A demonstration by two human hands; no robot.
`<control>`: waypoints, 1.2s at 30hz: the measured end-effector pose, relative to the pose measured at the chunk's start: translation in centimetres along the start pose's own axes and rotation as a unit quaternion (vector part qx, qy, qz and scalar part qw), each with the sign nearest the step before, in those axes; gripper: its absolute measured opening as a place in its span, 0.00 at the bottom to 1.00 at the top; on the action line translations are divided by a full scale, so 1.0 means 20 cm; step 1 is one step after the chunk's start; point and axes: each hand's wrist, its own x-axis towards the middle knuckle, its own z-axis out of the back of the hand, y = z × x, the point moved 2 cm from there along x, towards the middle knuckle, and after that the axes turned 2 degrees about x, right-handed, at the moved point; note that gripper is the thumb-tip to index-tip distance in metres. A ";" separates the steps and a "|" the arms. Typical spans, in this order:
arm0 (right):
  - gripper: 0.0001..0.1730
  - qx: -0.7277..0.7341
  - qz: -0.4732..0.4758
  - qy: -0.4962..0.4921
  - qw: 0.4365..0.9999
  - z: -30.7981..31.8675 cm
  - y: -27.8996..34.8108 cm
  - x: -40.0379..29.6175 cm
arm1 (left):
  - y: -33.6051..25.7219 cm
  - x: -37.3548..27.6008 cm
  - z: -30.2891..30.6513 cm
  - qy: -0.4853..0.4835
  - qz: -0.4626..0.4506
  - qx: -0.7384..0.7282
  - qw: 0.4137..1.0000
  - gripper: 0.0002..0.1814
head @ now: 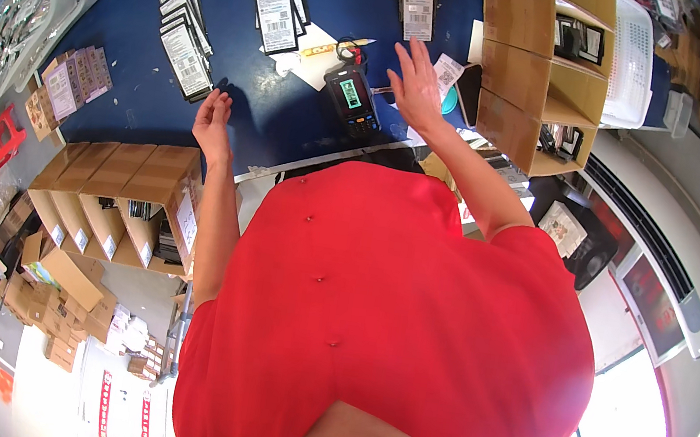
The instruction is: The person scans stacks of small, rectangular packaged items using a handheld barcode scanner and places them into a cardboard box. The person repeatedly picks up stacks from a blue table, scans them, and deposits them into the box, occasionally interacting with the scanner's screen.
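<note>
Beside the near end of a left row of overlapping black-edged labelled packets (184,57), my left hand (212,119) has its fingers bent close together; whether they hold anything is unclear. My right hand (417,85) is spread with nothing in it, just below another row of labelled packets (416,2). A handheld barcode scanner with a lit screen (352,101) lies on the blue tabletop (270,122) between the hands. Behind it are a white paper sheet (313,48) and a coiled black cable. A middle stack of labelled packets (276,10) lies farther back.
Cardboard compartments (518,48) holding dark packets stand at the right, with more cardboard compartments (131,170) at the left front. White perforated baskets (25,16) are at the far left, near several patterned cards (76,80). A red plastic stool (1,141) and cartons (60,306) are beyond the table.
</note>
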 end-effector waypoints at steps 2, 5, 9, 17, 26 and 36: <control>0.29 0.004 -0.007 0.008 1.000 0.01 0.03 -0.05 | 0.03 -0.03 -0.02 0.009 0.007 0.001 1.000 0.18; 0.30 0.013 -0.022 0.026 0.999 0.02 0.04 -0.08 | 0.04 -0.07 -0.07 0.033 0.010 0.012 0.999 0.19; 0.30 0.029 0.003 -0.001 1.000 0.04 -0.01 -0.03 | 0.07 -0.08 -0.17 0.066 0.003 0.039 0.997 0.17; 0.31 0.015 0.007 -0.083 0.996 0.21 -0.29 0.68 | -0.11 -0.02 -0.83 0.252 -0.099 0.056 0.961 0.13; 0.23 -0.077 0.034 -0.107 0.991 0.16 -0.59 1.58 | -0.26 -0.07 -1.32 0.377 -0.163 0.181 0.894 0.15; 0.18 0.033 0.121 0.137 0.983 -0.38 0.21 2.00 | -0.24 0.11 -0.75 0.033 -0.247 0.376 0.892 0.14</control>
